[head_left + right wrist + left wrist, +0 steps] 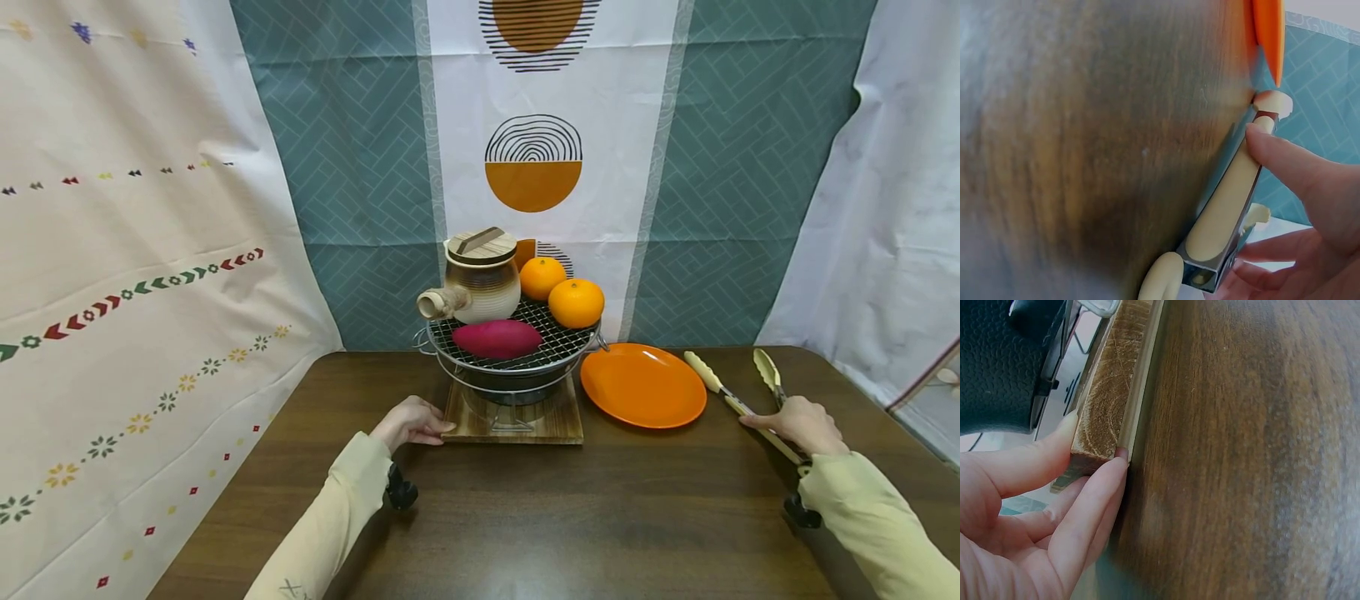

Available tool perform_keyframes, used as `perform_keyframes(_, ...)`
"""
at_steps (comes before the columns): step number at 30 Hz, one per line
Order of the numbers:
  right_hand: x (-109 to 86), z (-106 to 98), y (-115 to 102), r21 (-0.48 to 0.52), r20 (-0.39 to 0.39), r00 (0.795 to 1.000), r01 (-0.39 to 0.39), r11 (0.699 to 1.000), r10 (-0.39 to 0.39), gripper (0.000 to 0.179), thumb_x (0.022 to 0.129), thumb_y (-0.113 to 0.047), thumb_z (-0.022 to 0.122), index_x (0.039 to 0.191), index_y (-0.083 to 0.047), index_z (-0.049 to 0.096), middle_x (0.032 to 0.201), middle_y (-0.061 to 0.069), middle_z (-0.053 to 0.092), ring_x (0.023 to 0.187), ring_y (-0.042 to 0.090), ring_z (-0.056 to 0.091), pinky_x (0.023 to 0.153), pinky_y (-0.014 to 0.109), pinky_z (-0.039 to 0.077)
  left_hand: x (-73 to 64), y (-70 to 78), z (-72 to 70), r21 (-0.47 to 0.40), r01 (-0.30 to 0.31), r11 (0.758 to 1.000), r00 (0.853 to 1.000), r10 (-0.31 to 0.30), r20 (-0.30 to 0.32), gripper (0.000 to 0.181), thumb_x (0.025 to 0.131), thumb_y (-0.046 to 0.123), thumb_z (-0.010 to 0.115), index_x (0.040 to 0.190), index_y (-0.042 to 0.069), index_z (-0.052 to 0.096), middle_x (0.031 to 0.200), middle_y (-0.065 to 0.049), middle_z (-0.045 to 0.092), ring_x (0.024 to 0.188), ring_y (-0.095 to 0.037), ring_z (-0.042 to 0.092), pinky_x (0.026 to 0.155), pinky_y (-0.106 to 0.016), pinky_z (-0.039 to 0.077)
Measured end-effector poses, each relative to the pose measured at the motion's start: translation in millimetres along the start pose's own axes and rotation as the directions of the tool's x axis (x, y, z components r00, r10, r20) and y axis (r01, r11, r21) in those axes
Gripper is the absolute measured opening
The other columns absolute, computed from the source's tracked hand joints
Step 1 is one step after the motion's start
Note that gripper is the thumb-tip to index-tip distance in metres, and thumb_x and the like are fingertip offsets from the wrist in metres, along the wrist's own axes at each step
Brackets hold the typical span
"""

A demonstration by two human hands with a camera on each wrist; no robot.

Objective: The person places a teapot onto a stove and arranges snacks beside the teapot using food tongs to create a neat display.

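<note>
My left hand point(414, 421) pinches the near left corner of a square wooden board point(562, 427), thumb on top and fingers at its lower edge in the left wrist view. On the board stands a round tabletop grill point(525, 385) with a wire mesh top. The mesh bears a clay teapot point(483, 292) with a wooden lid, a purple sweet potato point(497, 339) and two tangerines point(576, 303). At the right, my right hand point(806, 427) holds cream-tipped tongs point(738, 406), spread apart near the tabletop. Its thumb lies along one arm of the tongs point(1225, 200).
An orange plate point(643, 387) lies between the grill and the tongs. The brown wooden table point(600, 517) runs back to a patterned curtain point(360, 208). A pale embroidered cloth point(150, 333) hangs along the left side.
</note>
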State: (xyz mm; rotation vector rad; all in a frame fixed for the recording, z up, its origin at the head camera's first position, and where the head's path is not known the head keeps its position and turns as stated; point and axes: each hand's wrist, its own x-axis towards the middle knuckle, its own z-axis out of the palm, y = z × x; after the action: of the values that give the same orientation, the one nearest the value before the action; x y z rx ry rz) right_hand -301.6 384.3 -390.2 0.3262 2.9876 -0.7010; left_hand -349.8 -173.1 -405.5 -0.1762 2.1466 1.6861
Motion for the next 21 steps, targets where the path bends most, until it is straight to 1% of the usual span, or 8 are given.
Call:
perform_keyframes(2,-0.3,-1.3,-0.2,-0.009,-0.001,1.0,-0.017,1.0,0.017,0.08,0.068,-0.066,0.062,0.082,0.011,0.05,0.08,0.034,0.045,0.072,0.044,0.044,0.052,0.043,0.04,-0.7,0.7,0.7,-0.002,0.003,1.0,1.0,-0.003,-0.008,0.048,0.078,-0.008,0.066,0.117,-0.021,0.041,0.077,-0.015,0.054,0.061,-0.017,0.055,0.065,-0.033,0.054)
perform_keyframes(5,0.2,-2.1,-1.6,-0.026,-0.014,0.999,-0.041,0.999,0.041,0.091,0.07,-0.07,0.056,0.091,0.018,0.049,0.085,0.041,0.041,0.076,0.051,0.043,0.053,0.049,0.041,-1.5,1.1,1.5,0.006,-0.002,1.0,1.0,0.002,-0.016,0.048,0.077,-0.008,0.066,0.116,-0.022,0.041,0.078,-0.015,0.054,0.06,-0.017,0.055,0.064,-0.032,0.054)
perform_keyframes(7,0.5,-1.6,-4.0,-0.04,-0.048,0.997,-0.055,0.998,0.053,0.098,0.072,-0.072,0.051,0.096,0.023,0.046,0.089,0.044,0.038,0.08,0.056,0.04,0.054,0.053,0.04,-2.0,1.7,2.0,0.007,-0.002,1.0,1.0,0.002,-0.02,0.049,0.077,-0.008,0.067,0.116,-0.022,0.041,0.077,-0.015,0.054,0.06,-0.017,0.055,0.063,-0.032,0.055)
perform_keyframes(9,-0.1,-0.8,-7.2,-0.048,-0.093,0.994,-0.057,0.997,0.052,0.102,0.074,-0.073,0.047,0.099,0.026,0.044,0.09,0.045,0.036,0.081,0.058,0.037,0.054,0.056,0.039,-2.0,1.9,2.3,0.014,-0.003,1.0,1.0,0.004,-0.022,0.049,0.077,-0.008,0.067,0.116,-0.022,0.041,0.077,-0.014,0.054,0.06,-0.016,0.055,0.063,-0.032,0.055)
perform_keyframes(12,-3.2,0.1,-12.1,-0.055,-0.172,0.985,-0.03,0.998,0.02,0.1,0.076,-0.073,0.043,0.095,0.025,0.044,0.087,0.043,0.037,0.079,0.057,0.037,0.052,0.057,0.038,-2.7,2.5,2.9,0.013,0.002,1.0,1.0,-0.001,-0.027,0.05,0.077,-0.008,0.067,0.117,-0.022,0.04,0.077,-0.015,0.054,0.06,-0.017,0.055,0.063,-0.033,0.055)
perform_keyframes(14,-6.2,1.0,-15.2,-0.067,-0.226,0.974,0.013,0.998,-0.028,0.096,0.078,-0.071,0.043,0.091,0.024,0.044,0.084,0.042,0.039,0.077,0.057,0.038,0.05,0.057,0.037,-3.2,2.4,3.1,0.02,-0.002,1.0,1.0,0.002,-0.029,0.05,0.077,-0.007,0.067,0.117,-0.021,0.04,0.08,-0.016,0.054,0.061,-0.018,0.056,0.063,-0.033,0.055)
perform_keyframes(18,-11.7,4.5,-20.4,-0.11,-0.312,0.94,0.107,0.988,-0.137,0.086,0.082,-0.064,0.046,0.087,0.021,0.043,0.079,0.039,0.04,0.072,0.056,0.04,0.048,0.058,0.037,-5.3,1.5,3.5,0.043,-0.02,0.999,0.999,0.022,-0.042,0.049,0.077,-0.006,0.067,0.117,-0.021,0.041,0.084,-0.018,0.056,0.063,-0.02,0.058,0.063,-0.035,0.055)
perform_keyframes(21,-13.5,7.9,-24.3,-0.147,-0.366,0.905,0.175,0.973,-0.218,0.078,0.084,-0.057,0.051,0.089,0.021,0.044,0.079,0.037,0.042,0.071,0.054,0.04,0.048,0.06,0.037,-7.1,0.6,4.3,0.063,-0.034,0.997,0.998,0.038,-0.06,0.047,0.077,-0.004,0.069,0.114,-0.02,0.044,0.078,-0.018,0.058,0.06,-0.021,0.059,0.061,-0.035,0.055)
